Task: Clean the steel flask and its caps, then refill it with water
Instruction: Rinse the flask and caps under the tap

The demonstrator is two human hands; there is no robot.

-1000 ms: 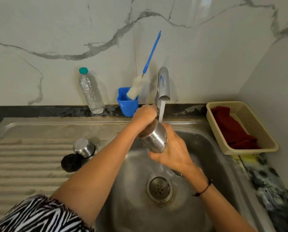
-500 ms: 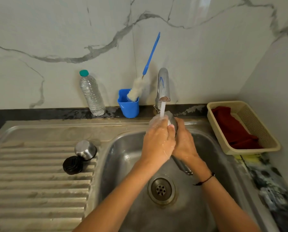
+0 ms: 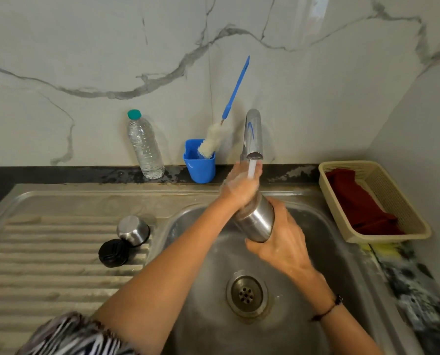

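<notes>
A plastic bottle (image 3: 145, 147) stands left of a blue cup (image 3: 200, 167) holding a brush (image 3: 229, 108).

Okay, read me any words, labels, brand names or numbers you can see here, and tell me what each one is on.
None can be read.
Plastic bottle: no label visible.
Steel flask: no marking visible.
Black cap: raised pattern, too small to read.
Tap: a blue mark, not lettering.

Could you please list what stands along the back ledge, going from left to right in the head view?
Plastic water bottle → blue cup holding the bottle brush → tap → beige basket with a red cloth.
</notes>
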